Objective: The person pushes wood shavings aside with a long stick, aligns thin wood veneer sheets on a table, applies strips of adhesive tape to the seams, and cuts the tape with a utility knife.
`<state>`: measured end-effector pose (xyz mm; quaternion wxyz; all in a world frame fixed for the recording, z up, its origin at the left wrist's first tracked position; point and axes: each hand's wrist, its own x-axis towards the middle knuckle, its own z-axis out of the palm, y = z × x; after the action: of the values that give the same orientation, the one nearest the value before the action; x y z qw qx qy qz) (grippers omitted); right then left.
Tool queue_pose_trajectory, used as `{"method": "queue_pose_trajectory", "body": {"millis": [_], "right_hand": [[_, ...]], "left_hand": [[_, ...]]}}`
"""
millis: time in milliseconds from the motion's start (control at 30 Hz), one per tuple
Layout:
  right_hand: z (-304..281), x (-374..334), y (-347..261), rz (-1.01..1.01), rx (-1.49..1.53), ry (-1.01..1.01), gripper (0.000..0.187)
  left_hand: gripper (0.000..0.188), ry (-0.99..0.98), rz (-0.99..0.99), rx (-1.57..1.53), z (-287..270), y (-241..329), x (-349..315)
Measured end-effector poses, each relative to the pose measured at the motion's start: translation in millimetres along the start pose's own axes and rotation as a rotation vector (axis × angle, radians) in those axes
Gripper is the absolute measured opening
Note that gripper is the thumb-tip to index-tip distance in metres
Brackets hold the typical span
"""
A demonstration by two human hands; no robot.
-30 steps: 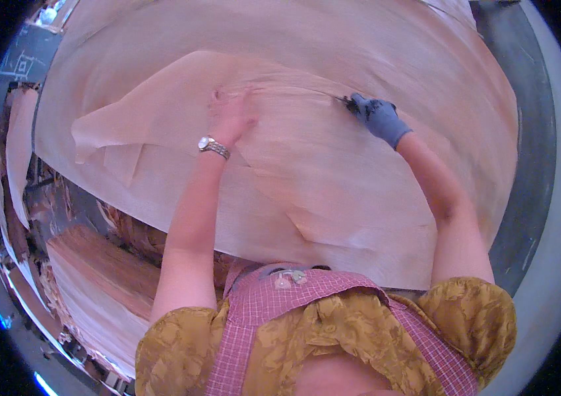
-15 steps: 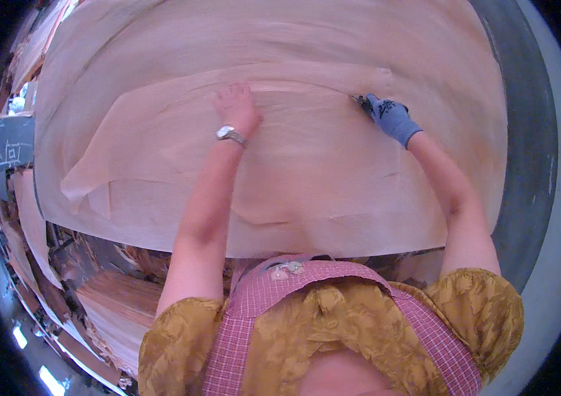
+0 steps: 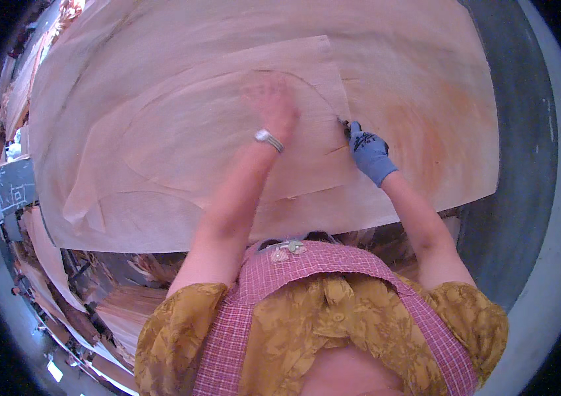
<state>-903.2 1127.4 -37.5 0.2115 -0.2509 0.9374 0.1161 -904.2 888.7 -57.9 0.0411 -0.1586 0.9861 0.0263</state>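
Observation:
My right hand (image 3: 369, 153), in a blue-grey glove with dark markings, is closed round a small dark knife (image 3: 344, 127). Most of its handle is hidden by the fingers. The knife's tip touches a thin, pale sheet of wood veneer (image 3: 188, 132), where a curved cut line (image 3: 307, 82) ends. My left hand (image 3: 274, 99), bare and with a watch (image 3: 268, 140) at the wrist, lies over the same piece inside that curve. Its fingers look stretched out, though motion blurs them. Under this piece spreads a larger veneer sheet (image 3: 425, 86).
A dark grey band (image 3: 524, 132) runs along the right side of the sheets. At left stands a blue-grey block (image 3: 13, 188) with white marks. Loose veneer pieces and scraps (image 3: 128, 307) lie below the near edge and to the left.
My right hand has drawn the knife nearer and to the left, and the curved line bends further round. My left hand has slid rightward over the veneer. The upper piece appears turned.

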Motion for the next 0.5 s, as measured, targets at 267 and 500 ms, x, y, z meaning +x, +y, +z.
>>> {"method": "queue_pose_trajectory", "body": {"millis": [267,500], "right_hand": [[15,-41,5,0.078,0.130,-0.132,0.040],[53,-91,35,0.044,0.413,0.375,0.031]], "left_hand": [[0.057,0.181,0.376,-0.400,25,26,-34],[0.058,0.012,0.425,-0.532,3,13,-28]]}}
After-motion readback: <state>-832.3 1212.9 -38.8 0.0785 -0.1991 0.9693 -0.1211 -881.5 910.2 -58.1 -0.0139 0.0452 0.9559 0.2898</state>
